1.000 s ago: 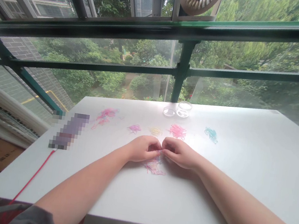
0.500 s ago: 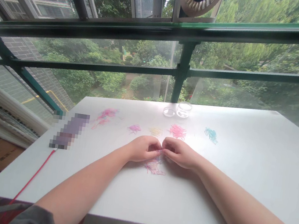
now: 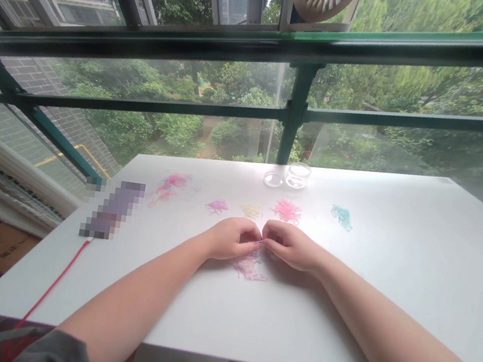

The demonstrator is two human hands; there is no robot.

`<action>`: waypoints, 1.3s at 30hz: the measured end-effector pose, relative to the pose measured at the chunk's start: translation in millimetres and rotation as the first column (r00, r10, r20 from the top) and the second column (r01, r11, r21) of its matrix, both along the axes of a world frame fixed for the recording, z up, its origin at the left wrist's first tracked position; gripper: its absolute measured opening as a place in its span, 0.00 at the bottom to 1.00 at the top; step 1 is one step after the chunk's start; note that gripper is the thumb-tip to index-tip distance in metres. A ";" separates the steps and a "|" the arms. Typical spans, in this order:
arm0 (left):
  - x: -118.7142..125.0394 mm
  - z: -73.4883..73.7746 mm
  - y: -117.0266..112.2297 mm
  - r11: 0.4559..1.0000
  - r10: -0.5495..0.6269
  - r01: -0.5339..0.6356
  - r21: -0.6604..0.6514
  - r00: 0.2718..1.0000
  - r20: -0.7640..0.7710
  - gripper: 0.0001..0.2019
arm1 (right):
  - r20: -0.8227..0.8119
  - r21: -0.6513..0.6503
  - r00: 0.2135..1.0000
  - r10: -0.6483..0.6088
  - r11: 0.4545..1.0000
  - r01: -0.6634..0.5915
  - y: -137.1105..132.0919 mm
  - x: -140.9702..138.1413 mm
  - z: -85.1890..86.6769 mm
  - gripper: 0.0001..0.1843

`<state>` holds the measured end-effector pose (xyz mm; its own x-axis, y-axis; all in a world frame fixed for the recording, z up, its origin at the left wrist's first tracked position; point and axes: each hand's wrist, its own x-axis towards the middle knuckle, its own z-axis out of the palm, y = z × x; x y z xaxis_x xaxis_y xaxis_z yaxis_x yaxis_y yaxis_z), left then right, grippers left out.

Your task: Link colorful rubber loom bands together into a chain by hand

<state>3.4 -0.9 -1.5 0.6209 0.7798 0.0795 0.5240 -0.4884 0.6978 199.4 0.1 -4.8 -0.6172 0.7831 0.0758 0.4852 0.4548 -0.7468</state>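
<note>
Above a mixed pile of thin coloured rubber bands (image 3: 250, 271), both of my hands meet, fingertips almost touching. My left hand (image 3: 231, 239) is closed in a pinch on a thin pale rubber band. From the other side my right hand (image 3: 290, 245) pinches the same small band, which is mostly hidden by the fingers. Just beyond the hands lie sorted heaps of bands: purple (image 3: 217, 206), yellow (image 3: 251, 210) and pink (image 3: 287, 211). A teal heap (image 3: 342, 217) sits farther right. To the left is a looser pink and purple heap (image 3: 173, 182).
At the far edge of the white table (image 3: 412, 277) stand a clear round jar (image 3: 298, 177) and its flat lid (image 3: 273, 180). A blurred-out dark object (image 3: 114, 211) with a red cord (image 3: 53, 286) lies at left. Green railing (image 3: 296, 114) and windows rise behind.
My hands keep the same pinch over the mixed pile, with only tiny finger movement. The heaps look unchanged, and the view has shifted very slightly.
</note>
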 end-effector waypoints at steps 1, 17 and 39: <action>0.0 0.1 0.0 1.000 0.000 0.000 -0.001 1.000 0.001 0.07 | 0.002 -0.002 1.000 0.000 1.000 0.000 -0.1 0.1 0.3 0.03; 1.2 -6.2 3.9 1.000 0.030 -0.030 0.002 0.995 0.092 0.09 | -0.040 0.003 0.999 -0.006 1.000 0.006 -0.5 -0.8 -3.3 0.04; -17.7 2.0 16.1 0.969 0.149 -0.161 0.190 0.986 0.077 0.05 | -0.117 -0.054 0.993 -0.015 0.998 0.009 -1.2 0.2 -4.2 0.04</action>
<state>-14.2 15.2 0.5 0.4828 0.8319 0.2735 0.5630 -0.5341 0.6307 199.6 -1.2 -9.0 -0.5972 0.7952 0.1047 0.3980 0.4072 -0.8221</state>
